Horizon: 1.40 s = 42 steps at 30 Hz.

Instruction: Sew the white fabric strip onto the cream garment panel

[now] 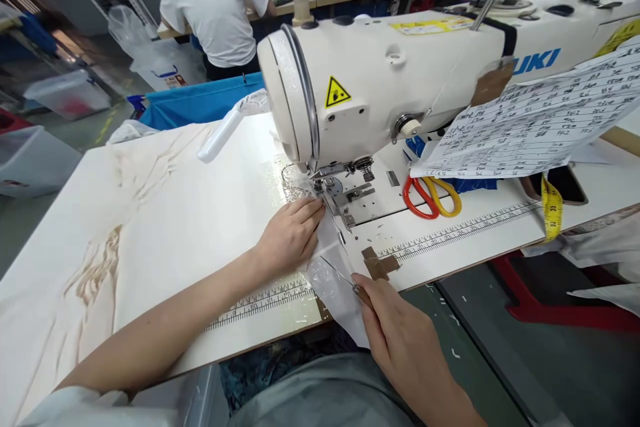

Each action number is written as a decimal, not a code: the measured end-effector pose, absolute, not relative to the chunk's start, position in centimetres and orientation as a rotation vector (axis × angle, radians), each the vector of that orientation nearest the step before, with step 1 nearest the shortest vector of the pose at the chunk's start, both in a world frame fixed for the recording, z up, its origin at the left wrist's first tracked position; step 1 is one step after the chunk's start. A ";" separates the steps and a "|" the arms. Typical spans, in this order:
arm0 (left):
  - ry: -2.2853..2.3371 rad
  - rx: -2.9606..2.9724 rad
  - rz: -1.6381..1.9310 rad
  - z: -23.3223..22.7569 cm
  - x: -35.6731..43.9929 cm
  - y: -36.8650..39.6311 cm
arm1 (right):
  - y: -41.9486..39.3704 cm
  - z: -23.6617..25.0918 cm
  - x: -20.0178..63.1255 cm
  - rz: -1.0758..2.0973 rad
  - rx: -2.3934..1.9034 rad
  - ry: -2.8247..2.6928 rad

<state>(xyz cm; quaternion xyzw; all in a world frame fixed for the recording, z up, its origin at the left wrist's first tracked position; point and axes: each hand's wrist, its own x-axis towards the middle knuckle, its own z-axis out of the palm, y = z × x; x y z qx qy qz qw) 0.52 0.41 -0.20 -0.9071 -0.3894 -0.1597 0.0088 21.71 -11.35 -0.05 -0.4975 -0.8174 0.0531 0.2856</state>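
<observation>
My left hand [293,233] lies flat on a piece of thin white fabric [330,280], its fingertips close to the presser foot [325,187] of a white sewing machine [380,80]. My right hand [395,333], at the table's front edge, pinches a thin metal tool [340,275] whose tip rests on the fabric. The fabric runs from under the needle area toward me and hangs over the edge.
Red and yellow-handled scissors [433,197] lie right of the needle plate, under a printed sheet [540,123]. A yellow tape measure [551,208] hangs off the table [175,233]. Brown tape [377,263] marks a ruler strip. A person in white [213,3] stands behind.
</observation>
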 end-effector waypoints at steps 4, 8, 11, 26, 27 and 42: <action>-1.215 -2.854 -0.508 -0.4 0.1 0.6 | -11.4 0.0 21.7 0.132 -1.358 -2.204; -1.261 -2.817 -0.461 -0.6 0.3 0.6 | -10.8 0.2 21.8 0.109 -1.399 -2.222; -1.279 -2.790 -0.404 -0.5 0.6 0.3 | -10.3 0.5 21.8 0.101 -1.435 -2.235; -1.258 -2.732 -0.348 -0.3 1.5 -1.3 | -8.8 0.7 21.4 0.036 -1.417 -2.260; -1.244 -2.728 -0.339 -0.1 1.5 -1.5 | -8.7 0.7 21.4 0.032 -1.418 -2.263; -1.254 -2.759 -0.291 0.8 1.7 -1.7 | -7.5 0.6 20.6 0.020 -1.389 -2.243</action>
